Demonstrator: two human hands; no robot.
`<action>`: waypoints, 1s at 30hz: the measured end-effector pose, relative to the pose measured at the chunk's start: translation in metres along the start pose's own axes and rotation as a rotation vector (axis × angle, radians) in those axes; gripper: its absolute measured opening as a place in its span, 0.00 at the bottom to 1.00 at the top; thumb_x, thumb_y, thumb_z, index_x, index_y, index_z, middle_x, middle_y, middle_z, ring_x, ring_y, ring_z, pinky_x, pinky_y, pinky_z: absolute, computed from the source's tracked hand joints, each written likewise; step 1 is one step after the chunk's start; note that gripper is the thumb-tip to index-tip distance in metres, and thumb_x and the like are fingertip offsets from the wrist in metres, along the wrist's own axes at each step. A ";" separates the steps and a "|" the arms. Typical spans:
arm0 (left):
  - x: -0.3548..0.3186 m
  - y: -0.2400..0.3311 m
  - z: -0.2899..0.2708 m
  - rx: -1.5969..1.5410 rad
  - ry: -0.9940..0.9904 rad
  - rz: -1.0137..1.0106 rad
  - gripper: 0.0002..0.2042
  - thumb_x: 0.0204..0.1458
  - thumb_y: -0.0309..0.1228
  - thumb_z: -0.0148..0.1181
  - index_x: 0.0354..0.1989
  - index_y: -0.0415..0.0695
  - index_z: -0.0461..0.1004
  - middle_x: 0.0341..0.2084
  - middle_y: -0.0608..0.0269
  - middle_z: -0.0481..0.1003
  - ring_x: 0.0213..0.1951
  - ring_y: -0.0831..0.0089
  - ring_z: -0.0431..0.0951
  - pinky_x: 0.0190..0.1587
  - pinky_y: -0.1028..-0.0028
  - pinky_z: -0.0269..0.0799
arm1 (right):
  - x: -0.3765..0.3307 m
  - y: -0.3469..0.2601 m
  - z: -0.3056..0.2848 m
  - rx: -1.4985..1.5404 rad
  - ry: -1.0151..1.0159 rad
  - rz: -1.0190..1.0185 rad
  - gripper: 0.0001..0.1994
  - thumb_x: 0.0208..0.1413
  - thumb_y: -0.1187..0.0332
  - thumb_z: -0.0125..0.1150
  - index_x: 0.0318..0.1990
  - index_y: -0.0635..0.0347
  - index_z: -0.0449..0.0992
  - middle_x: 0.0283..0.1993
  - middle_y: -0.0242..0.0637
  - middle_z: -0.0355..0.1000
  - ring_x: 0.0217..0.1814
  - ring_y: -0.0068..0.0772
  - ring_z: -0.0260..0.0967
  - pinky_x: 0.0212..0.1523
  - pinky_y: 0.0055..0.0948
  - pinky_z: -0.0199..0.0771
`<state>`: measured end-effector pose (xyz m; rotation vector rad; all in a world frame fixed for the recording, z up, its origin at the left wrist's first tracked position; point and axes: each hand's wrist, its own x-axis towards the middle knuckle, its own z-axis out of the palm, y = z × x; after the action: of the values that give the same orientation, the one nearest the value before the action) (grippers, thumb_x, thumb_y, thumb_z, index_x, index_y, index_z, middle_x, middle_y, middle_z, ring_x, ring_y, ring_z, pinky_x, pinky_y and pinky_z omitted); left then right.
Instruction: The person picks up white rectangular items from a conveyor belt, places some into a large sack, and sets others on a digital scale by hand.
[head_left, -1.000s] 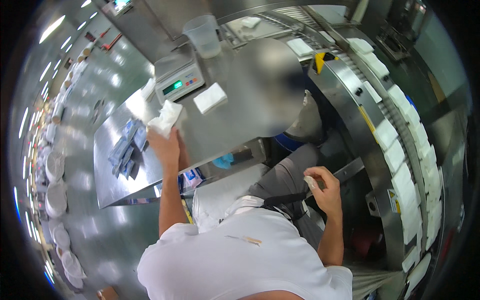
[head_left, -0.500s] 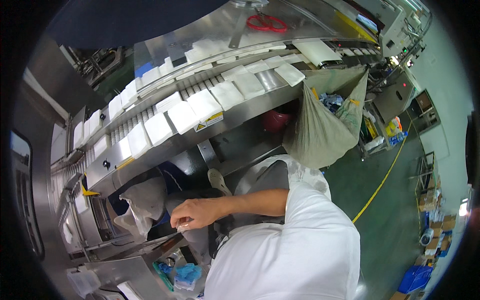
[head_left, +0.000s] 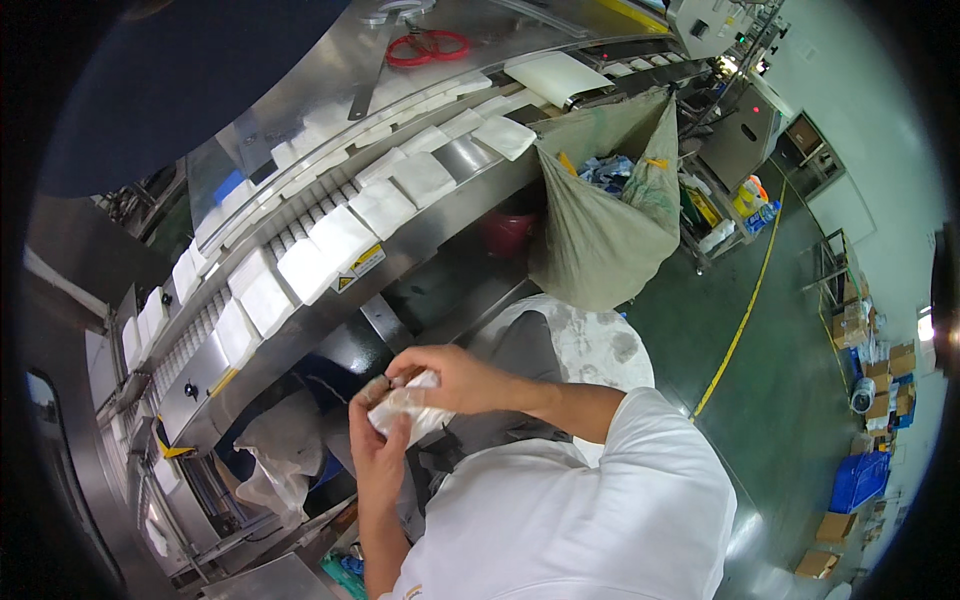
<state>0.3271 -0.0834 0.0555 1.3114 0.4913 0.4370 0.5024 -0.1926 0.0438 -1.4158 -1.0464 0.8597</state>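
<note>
Both hands are grasping one small white bundle [head_left: 412, 404]: the left hand [head_left: 376, 450] is pinching it from below and from the left, thumb lying across it, while the right hand [head_left: 452, 380] is closing over its upper right part with curled fingers. The bundle is sitting between the two hands, above the person's lap, looking crumpled and slightly glossy; its far side is being hidden by the fingers. Well beyond the grip, a roller conveyor [head_left: 305, 215] is running diagonally, and flat white pads [head_left: 340, 235] are lying in rows along it. To the left of the grip and lower, a clear plastic bag [head_left: 275, 475] is hanging slack. Beyond and to the right of the grip, a grey-green sack [head_left: 605, 240] is hanging beside the conveyor, bluish wrappers [head_left: 606, 172] showing in its mouth, and a red bucket [head_left: 507, 233] is standing left of it, under the conveyor. Farthest beyond the grip, red-handled scissors [head_left: 446, 46] are lying on a metal surface near a metal strip [head_left: 372, 88].
</note>
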 end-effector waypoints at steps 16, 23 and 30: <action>-0.005 -0.002 -0.013 0.045 0.157 0.043 0.25 0.55 0.21 0.66 0.62 0.35 0.70 0.49 0.59 0.78 0.49 0.73 0.79 0.54 0.73 0.74 | 0.016 0.036 -0.077 0.204 0.479 -0.044 0.12 0.70 0.63 0.60 0.55 0.57 0.72 0.46 0.31 0.74 0.38 0.20 0.72 0.33 0.24 0.76; -0.131 0.048 -0.118 0.409 0.437 0.004 0.23 0.64 0.23 0.58 0.67 0.32 0.66 0.58 0.48 0.75 0.55 0.59 0.76 0.59 0.61 0.71 | 0.107 0.069 -0.280 -0.151 1.225 0.004 0.34 0.56 0.46 0.73 0.51 0.74 0.74 0.47 0.52 0.76 0.47 0.46 0.76 0.47 0.42 0.78; -0.302 0.056 -0.192 0.591 0.882 -0.373 0.29 0.61 0.28 0.62 0.70 0.34 0.66 0.66 0.42 0.69 0.66 0.53 0.69 0.67 0.57 0.64 | 0.131 0.137 -0.355 -0.559 1.245 0.154 0.25 0.56 0.53 0.74 0.47 0.67 0.75 0.43 0.39 0.78 0.39 0.35 0.77 0.35 0.35 0.78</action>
<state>-0.0324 -0.0888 0.1035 1.4945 1.6733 0.5680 0.8951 -0.1909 -0.0442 -2.0481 -0.1789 -0.3323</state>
